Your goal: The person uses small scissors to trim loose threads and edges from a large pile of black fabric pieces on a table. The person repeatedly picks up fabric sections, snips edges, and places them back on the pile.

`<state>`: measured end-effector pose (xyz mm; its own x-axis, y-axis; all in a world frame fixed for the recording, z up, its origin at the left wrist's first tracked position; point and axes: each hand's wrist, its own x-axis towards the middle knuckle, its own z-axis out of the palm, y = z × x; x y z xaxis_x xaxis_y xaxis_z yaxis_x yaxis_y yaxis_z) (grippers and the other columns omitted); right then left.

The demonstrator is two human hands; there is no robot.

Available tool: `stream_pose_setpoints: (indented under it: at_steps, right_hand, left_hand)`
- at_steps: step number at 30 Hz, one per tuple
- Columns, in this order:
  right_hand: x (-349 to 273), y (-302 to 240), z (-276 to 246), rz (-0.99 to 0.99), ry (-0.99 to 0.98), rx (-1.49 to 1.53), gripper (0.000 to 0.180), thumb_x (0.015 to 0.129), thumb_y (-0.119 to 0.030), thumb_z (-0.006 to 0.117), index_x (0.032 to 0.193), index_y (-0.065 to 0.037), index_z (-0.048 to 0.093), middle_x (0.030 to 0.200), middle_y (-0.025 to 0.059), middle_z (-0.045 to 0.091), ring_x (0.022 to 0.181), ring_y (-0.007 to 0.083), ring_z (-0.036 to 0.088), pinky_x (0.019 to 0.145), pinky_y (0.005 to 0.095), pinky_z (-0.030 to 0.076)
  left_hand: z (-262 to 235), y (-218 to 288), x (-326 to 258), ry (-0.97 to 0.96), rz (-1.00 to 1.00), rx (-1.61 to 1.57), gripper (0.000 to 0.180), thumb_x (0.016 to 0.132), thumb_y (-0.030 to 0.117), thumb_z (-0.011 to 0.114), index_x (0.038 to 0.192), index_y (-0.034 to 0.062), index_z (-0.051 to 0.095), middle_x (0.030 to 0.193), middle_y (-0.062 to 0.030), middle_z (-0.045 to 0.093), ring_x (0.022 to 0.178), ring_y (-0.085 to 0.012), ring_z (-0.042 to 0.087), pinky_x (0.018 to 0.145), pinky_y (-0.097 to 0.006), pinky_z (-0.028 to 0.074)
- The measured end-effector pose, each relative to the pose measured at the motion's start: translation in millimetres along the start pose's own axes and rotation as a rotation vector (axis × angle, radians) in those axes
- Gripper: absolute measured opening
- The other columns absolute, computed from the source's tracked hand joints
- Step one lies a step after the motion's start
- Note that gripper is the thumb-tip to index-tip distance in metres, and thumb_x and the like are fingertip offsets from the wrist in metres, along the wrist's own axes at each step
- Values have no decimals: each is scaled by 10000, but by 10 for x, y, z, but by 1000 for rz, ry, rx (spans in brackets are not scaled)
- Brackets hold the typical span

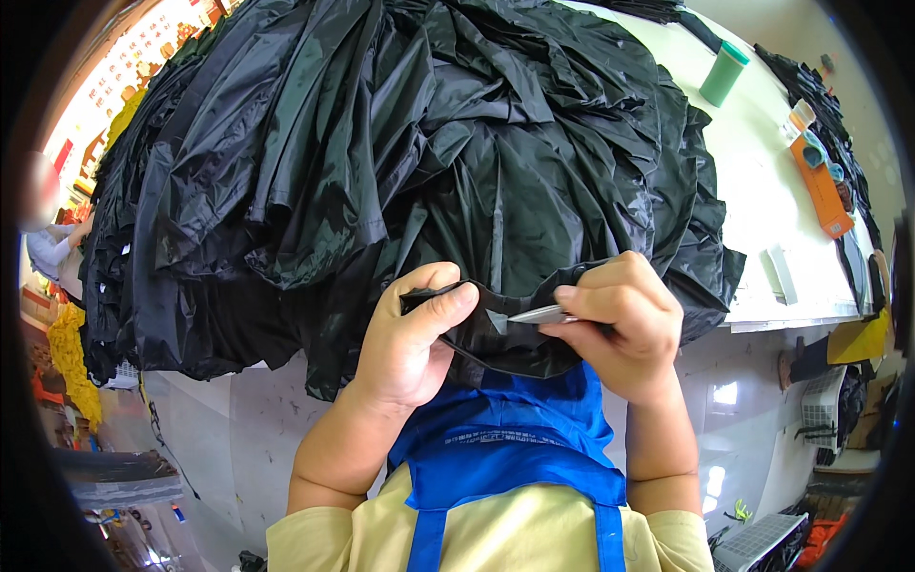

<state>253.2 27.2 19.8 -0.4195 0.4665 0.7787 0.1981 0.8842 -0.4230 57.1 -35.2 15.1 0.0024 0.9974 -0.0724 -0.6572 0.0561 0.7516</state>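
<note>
My left hand [412, 334] pinches the edge of a black, shiny garment [515, 357] between thumb and fingers, in front of my blue apron [505, 434]. In my right hand [620, 324] is a small silver pointed tool [539, 316]; its tip points left at the held cloth, and its handle is hidden in my fist. Beside the tip a small pale triangular patch shows on the cloth. Whether the tip touches the fabric, I cannot tell. Beyond both hands lies a large heap of black garments [457, 143], folded and overlapping.
The heap covers much of a white table [762, 214]. Toward its right side stand a green cup [724, 73], a clear cup [799, 118] and an orange box [822, 186]. A person [59, 243] is at the far left, near yellow cloth [72, 357]. White baskets [762, 543] stand at lower right.
</note>
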Motion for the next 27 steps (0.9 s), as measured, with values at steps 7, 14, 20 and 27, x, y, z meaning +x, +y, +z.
stream_pose_setpoints:
  at_steps: [7,14,20,27]
  right_hand:
    - [-19,-50,-105,-7,19,-123,335,548,-105,818,843,-65,664,772,30,606,666,182,571,593,306,393]
    - [37,-192,-71,-44,-41,-204,352,560,-87,793,885,-92,659,796,12,580,648,180,535,582,314,381]
    - [35,-237,-53,-41,-65,-200,336,569,-84,790,879,-83,657,795,14,583,653,187,537,587,311,388]
    - [-131,-123,-199,172,166,283,412,577,-171,859,886,-51,614,812,49,585,693,159,529,625,269,404]
  left_hand:
    - [71,20,-50,45,43,76,292,870,48,612,652,118,431,678,77,438,623,-22,417,597,-206,369]
    - [72,-19,-102,29,239,444,388,864,100,646,612,65,354,626,63,359,631,-28,310,569,-230,255]
    - [89,3,-149,8,275,494,352,874,108,639,617,29,412,616,56,378,633,-33,320,576,-229,275]
    - [34,70,-152,-137,558,796,304,828,84,663,622,33,445,734,-46,641,608,-124,503,618,-268,367]
